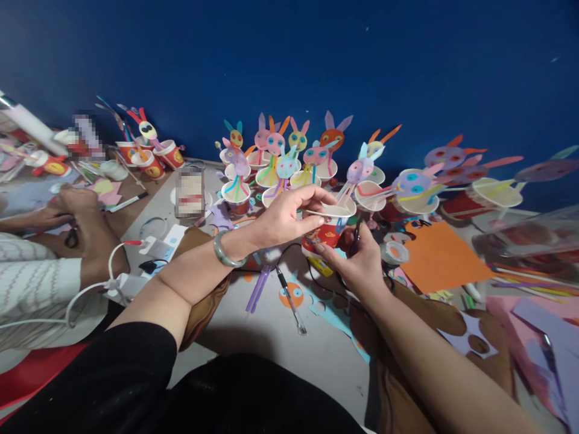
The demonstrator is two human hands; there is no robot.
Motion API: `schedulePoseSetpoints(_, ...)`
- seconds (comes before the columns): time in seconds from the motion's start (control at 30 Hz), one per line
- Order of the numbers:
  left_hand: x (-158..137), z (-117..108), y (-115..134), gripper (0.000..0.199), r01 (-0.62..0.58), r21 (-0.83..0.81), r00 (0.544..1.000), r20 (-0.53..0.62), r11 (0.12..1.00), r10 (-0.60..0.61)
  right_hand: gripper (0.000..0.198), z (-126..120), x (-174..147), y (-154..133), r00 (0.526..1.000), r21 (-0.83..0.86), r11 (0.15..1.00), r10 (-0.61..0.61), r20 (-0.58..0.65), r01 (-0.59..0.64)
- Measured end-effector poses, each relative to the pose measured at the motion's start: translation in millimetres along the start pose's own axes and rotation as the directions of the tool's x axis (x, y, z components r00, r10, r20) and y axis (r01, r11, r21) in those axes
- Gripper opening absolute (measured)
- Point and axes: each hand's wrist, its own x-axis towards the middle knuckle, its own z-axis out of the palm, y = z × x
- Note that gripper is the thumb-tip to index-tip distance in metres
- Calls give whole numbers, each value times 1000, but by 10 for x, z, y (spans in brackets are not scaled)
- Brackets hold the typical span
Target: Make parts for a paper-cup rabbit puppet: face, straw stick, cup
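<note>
Both my hands are on a red paper cup (320, 237) with a white rim, above the table. My left hand (294, 214), with a bangle (225, 250) at its wrist, grips the rim, fingers across the top and thumb on the near side. My right hand (362, 262) holds the cup's lower right side, its thumb on the wall. A dark object by its index finger is too unclear to name. Pale straws rise from the cup toward a lilac paper rabbit face (360, 170). Below lie a pen (290, 300), an orange paper face (291, 295) and purple straws (259, 289).
Several cups with paper rabbit faces (286, 166) stand along the blue wall (289, 54). Orange paper (441, 256) lies right, with a clear plastic box (529, 235) beyond. White cables (111, 283) run at left, near another person's hands (79, 208).
</note>
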Motion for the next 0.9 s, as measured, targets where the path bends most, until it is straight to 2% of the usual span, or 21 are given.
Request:
schedulePoseSetpoints(0.5,1,8,-12,20,-15,-10,1000,-3,1000,15,51,5,-7,49,1000,38,999,4,15,-5)
schedulePoseSetpoints(0.7,6,-13,40,29,-30,-17,999,-42,999,30,51,-6,3,97,999,26,999,-17,-36,18)
schedulePoseSetpoints(0.83,8,-18,46,23,-63,144,995,-71,988,74,51,-2,10,103,999,40,998,-38,-25,39)
schedulePoseSetpoints(0.9,9,-16,30,19,-95,224,993,-41,970,107,51,4,10,108,999,34,998,-48,-23,49)
